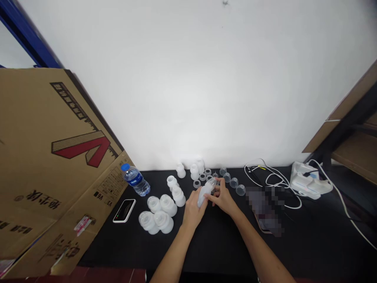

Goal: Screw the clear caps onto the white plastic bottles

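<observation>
My left hand (pixel 192 212) is wrapped round a small white baby bottle (pixel 202 195), tilted with its top up and to the right. At that top sits a clear dome cap (pixel 211 182), where the raised fingers of my right hand (pixel 224 199) grip it; my right thumb lies by the bottle's body. Several white bottles with clear caps (pixel 163 222) stand to the left of my hands. Behind them are more white bottles (pixel 180 170) without clear caps. Translucent rings (pixel 197 183) lie just beyond my hands, and several clear dome caps (pixel 240 190) run along the right.
A water bottle (pixel 136 180) and a white-framed phone (pixel 124 211) are on the black table (pixel 218 247) at left, beside a large cardboard box (pixel 35 149). At right lie a blurred-out phone (pixel 263 212), white cables (pixel 275 177) and a white power strip (pixel 308 182). A white wall rises behind.
</observation>
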`<state>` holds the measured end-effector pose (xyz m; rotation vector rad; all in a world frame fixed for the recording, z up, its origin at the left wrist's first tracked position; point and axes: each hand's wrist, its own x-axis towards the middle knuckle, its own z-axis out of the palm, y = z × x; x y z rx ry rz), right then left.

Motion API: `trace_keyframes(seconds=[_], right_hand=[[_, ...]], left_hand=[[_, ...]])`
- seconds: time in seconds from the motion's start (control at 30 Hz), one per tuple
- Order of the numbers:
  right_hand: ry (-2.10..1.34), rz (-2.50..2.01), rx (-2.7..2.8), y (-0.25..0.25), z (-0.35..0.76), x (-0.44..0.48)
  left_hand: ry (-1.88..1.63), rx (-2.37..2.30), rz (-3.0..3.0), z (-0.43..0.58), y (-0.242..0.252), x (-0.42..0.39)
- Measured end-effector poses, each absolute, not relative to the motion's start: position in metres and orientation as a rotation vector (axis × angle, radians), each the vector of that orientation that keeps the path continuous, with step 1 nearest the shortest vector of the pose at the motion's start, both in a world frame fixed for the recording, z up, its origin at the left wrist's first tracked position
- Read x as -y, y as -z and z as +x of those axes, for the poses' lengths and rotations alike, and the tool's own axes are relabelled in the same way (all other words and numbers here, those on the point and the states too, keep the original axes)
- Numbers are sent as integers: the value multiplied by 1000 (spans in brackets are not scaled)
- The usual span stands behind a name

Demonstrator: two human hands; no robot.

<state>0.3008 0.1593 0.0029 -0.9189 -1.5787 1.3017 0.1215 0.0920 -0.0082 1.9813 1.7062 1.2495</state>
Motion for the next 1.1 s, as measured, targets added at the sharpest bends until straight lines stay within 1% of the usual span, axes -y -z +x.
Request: trace_keyframes(seconds=[0.2, 0.37, 0.5, 0.67, 0.73, 0.77, 0.93, 1.0, 1.1], right_hand=[[-1280, -860, 1536, -4, 301, -161], [-1311, -778, 1295, -22, 314, -173], [-1345, -847, 1294, -29, 322, -179], [-1120, -1057, 1284, -21, 311, -175], [-1081, -1078, 1267, -21, 310, -174], [-1112, -1054, 1260, -22, 311, -173], [-1488, -828, 1287, -28, 317, -173], [-1455, -854, 1277, -25, 312, -173], [-1291, -969, 1136, -16, 300, -173]], left_hand=[[-1227, -1673, 2008, 120, 7, -94], [-1246, -1594, 2062, 128, -1, -93], [-1217, -1529, 2126, 130, 1, -92], [-1267, -1668, 2240, 127, 8, -94], [-1280, -1667, 2240, 127, 6, -94], [-1296, -1646, 2217, 127, 4, -93], [-1327, -1554, 2073, 127, 0, -93], [-1317, -1579, 2113, 126, 3, -94], [-1315, -1653, 2201, 127, 8, -96]])
